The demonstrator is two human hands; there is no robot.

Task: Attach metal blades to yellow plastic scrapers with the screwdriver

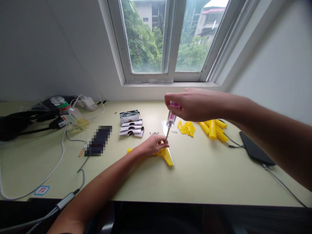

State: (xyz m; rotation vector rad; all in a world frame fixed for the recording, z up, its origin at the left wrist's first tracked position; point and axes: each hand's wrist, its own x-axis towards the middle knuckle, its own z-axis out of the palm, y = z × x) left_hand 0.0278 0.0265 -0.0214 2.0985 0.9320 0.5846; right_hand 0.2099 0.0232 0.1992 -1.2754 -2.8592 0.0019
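Observation:
My right hand is closed round the clear and purple handle of a screwdriver, which points steeply down. Its shaft runs to the head of a yellow scraper lying on the table, where the tip is hidden by fingers. My left hand is closed over the scraper's head, thumb and finger close round the lower shaft. The scraper's blade edge faces right, and its handle end shows left of the wrist. Beyond the hands lie small screws, nuts and a loose metal blade strip.
Flat yellow plastic pieces and yellow handle tubes lie to the right, before a black device with cables. Small boxes stand at back left. A pixelated dark object, a bottle and cables are farther left.

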